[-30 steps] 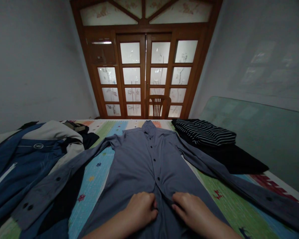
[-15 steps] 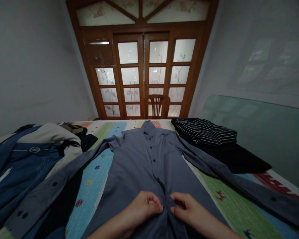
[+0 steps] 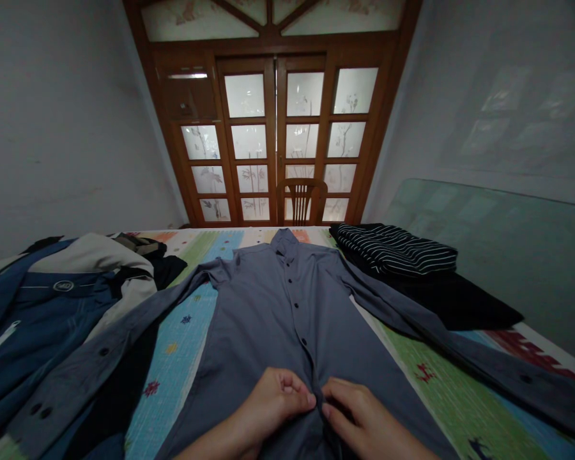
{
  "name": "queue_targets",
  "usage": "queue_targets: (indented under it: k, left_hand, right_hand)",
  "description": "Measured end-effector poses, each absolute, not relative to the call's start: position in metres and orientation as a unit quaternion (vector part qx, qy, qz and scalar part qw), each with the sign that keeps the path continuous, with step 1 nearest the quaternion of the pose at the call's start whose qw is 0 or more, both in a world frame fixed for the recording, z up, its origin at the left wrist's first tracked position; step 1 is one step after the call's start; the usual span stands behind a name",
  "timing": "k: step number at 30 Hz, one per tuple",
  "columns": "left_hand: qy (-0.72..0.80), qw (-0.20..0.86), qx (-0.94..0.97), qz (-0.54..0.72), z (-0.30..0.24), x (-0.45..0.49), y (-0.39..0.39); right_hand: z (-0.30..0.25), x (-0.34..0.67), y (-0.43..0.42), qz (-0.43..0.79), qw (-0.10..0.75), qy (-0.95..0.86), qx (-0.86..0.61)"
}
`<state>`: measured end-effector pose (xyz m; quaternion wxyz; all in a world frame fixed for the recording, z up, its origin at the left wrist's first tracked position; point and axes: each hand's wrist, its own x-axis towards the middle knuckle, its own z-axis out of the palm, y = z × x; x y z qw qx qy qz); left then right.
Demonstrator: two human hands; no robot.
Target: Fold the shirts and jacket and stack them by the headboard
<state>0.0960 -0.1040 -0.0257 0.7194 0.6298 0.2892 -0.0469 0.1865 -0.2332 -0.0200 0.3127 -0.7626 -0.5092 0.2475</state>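
A grey-blue button-up shirt (image 3: 259, 319) lies spread front side up, collar away from me and sleeves stretched out to both sides. Several dark buttons run down its front, fastened in the upper part. My left hand (image 3: 280, 402) pinches the front edge low on the shirt, thumb against curled fingers. Close beside it, my right hand (image 3: 357, 412) pinches the other side of the front opening. The fingertips of both hands nearly meet at the placket. Whether a button is between them is hidden.
Beneath the shirt is a colourful striped sheet (image 3: 172, 345). On the left lies a heaped blue and beige jacket (image 3: 71, 306) with dark clothing. Folded black clothes (image 3: 479, 303) and a striped garment (image 3: 397, 250) sit at right. A wooden chair (image 3: 301, 198) stands beyond, before glazed doors.
My right hand has moved left, closer to my left hand, bringing the two front edges together. The left hand stays nearly in place. The view has tipped slightly.
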Motion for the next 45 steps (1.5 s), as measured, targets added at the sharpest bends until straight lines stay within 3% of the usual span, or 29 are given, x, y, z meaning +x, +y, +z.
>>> queue_targets:
  k: [15, 21, 26, 31, 45]
  left_hand:
    - [0.285, 0.727, 0.622, -0.049, -0.031, 0.096, -0.103]
    - [0.245, 0.748, 0.612, -0.074, -0.033, 0.094, -0.099]
    - [0.238, 0.749, 0.612, -0.084, -0.037, 0.095, -0.097]
    - [0.233, 0.753, 0.609, -0.091, -0.036, 0.094, -0.095]
    - [0.245, 0.741, 0.621, -0.072, -0.042, 0.096, -0.099]
  right_hand:
    - [-0.029, 0.193, -0.231, 0.253, 0.358, -0.477, -0.762]
    - [-0.04, 0.196, -0.223, 0.463, 0.463, -0.351, -0.669]
    - [-0.049, 0.196, -0.217, 0.512, 0.487, -0.319, -0.632]
    - [-0.055, 0.195, -0.217, 0.489, 0.487, -0.335, -0.642]
    - [-0.05, 0.192, -0.223, 0.254, 0.416, -0.465, -0.739]
